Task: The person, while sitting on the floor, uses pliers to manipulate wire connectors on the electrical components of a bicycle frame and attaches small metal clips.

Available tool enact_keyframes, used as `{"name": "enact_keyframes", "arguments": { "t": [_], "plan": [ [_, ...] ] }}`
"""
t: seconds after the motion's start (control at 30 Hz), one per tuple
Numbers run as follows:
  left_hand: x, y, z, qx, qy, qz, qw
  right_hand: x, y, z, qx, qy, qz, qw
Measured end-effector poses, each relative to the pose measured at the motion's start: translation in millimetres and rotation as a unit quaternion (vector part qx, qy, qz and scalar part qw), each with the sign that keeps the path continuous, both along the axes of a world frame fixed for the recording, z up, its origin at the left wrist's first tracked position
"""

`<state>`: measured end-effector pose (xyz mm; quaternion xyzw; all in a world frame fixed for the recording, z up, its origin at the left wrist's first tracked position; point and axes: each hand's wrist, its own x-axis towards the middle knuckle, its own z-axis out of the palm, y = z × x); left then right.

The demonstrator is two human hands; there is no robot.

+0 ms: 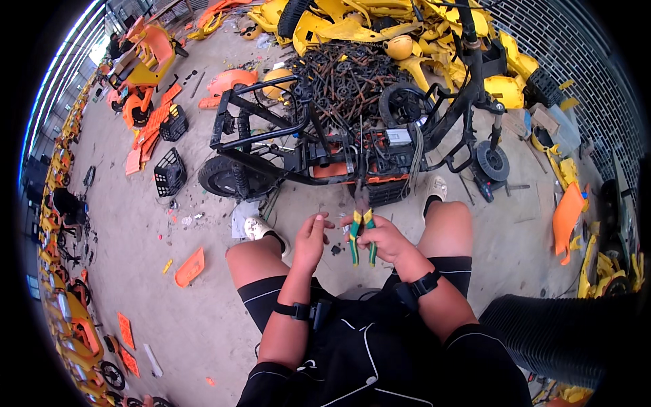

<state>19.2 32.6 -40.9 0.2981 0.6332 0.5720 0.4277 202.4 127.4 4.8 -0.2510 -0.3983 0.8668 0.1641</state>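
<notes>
While R hand (384, 239) grips grn/yel pliers (356, 230), L hand (312, 235) is free, half-curled, nr blk scooter frame (453, 112).

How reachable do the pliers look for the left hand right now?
Probably yes: the left hand appears empty and near the pliers, across a clear gap, though the right hand holds them, fingertips showing on that side.

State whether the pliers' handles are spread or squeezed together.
Spread: the pliers in the right hand show a gap between their green handles.
</notes>
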Motion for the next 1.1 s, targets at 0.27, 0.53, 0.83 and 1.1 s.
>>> {"name": "enact_keyframes", "arguments": {
  "t": [0.27,0.53,0.83,1.1],
  "plan": [
    [5,0,20,-0.001,0.188,-0.100,0.977,16,27,8,-0.010,0.016,-0.113,0.993],
    [-37,5,-21,-0.019,-0.016,0.130,0.991,6,32,-65,0.350,-0.225,-0.158,0.895],
    [-9,13,15,-0.077,-0.210,-0.010,0.975,1,11,-70,0.493,-0.279,-0.088,0.820],
    [0,13,0,-0.125,-0.216,-0.102,0.963,-4,-12,-51,0.498,-0.372,-0.037,0.783]
  ]
}}
